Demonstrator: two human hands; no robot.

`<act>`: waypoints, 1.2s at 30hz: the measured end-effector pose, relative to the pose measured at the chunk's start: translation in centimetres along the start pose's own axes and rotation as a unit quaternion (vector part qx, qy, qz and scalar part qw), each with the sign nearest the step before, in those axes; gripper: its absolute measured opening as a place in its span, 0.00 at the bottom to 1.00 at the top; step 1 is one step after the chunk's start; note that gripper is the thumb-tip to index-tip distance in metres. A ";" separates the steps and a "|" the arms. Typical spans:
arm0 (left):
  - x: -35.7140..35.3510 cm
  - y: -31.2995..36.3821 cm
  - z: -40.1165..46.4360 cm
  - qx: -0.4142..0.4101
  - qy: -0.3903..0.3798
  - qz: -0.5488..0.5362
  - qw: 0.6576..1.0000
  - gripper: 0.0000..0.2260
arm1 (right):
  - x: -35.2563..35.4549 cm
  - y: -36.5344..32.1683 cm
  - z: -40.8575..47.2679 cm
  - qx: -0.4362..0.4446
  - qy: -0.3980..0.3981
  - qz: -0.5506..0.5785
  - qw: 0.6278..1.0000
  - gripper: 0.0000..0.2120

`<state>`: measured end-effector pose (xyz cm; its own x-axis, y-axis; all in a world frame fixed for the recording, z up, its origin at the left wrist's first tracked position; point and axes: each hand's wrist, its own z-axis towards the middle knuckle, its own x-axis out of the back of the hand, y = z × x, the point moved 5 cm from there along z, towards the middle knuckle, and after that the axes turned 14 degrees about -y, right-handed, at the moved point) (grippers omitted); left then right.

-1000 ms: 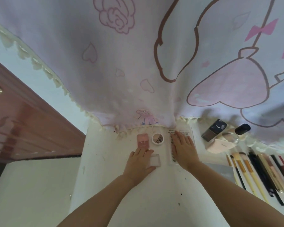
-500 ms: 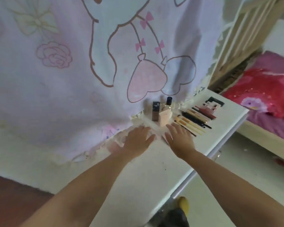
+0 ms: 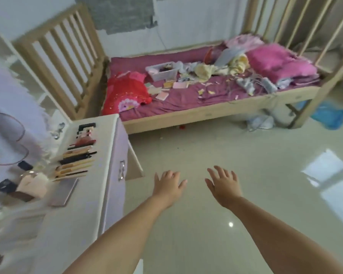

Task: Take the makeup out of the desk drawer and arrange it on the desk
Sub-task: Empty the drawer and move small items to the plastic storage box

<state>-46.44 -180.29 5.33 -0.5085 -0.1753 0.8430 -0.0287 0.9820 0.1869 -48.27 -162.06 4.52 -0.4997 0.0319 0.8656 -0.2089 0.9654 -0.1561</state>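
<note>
On the desk (image 3: 81,218): makeup is laid out; a row of brushes and pencils (image 3: 75,161), a pink bottle (image 3: 33,185), a flat compact (image 3: 63,191).
Drawer (image 3: 134,165): it stands open at the desk front; its inside is hidden.
Left hand (image 3: 169,184): fingers spread, holding nothing, over the floor.
Right hand (image 3: 224,184): fingers spread, holding nothing.
Progress: arranging seems mostly done; the drawer is not yet closed.

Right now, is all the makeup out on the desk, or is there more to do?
Mostly done, it looks like. A neat row of brushes and pencils, a pale pink bottle and a flat rose-coloured case lie on the white desk. In hand: nothing; the left hand and right hand are open over the floor. I can't see inside the drawer.
</note>
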 end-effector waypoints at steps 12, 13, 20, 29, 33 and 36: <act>-6.7 39.7 8.4 -0.202 -0.112 0.128 0.964 0.20 | -4.6 39.7 -15.8 -0.280 0.009 0.168 0.945 0.24; -7.1 43.4 8.8 -0.226 -0.115 0.141 0.957 0.20 | -5.2 42.8 -17.4 -0.308 0.011 0.179 0.934 0.24; -8.9 60.8 13.4 -0.318 -0.137 0.190 0.919 0.20 | -6.2 56.3 -22.2 -0.414 0.009 0.232 0.880 0.24; -7.0 82.2 24.8 -0.411 -0.150 0.244 0.866 0.21 | -1.1 74.9 -19.5 -0.503 0.054 0.278 0.817 0.24; -5.6 91.5 29.3 -0.442 -0.150 0.275 0.841 0.21 | 2.2 82.3 -18.3 -0.515 0.075 0.307 0.797 0.23; -5.9 98.5 31.8 -0.460 -0.154 0.302 0.821 0.21 | 3.2 88.3 -18.2 -0.531 0.080 0.313 0.784 0.22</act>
<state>-73.59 -80.31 2.71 -0.3882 0.4898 0.7806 0.8984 0.3897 0.2023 -53.00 -72.05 2.12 -0.0955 0.5347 0.8397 0.8939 0.4171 -0.1640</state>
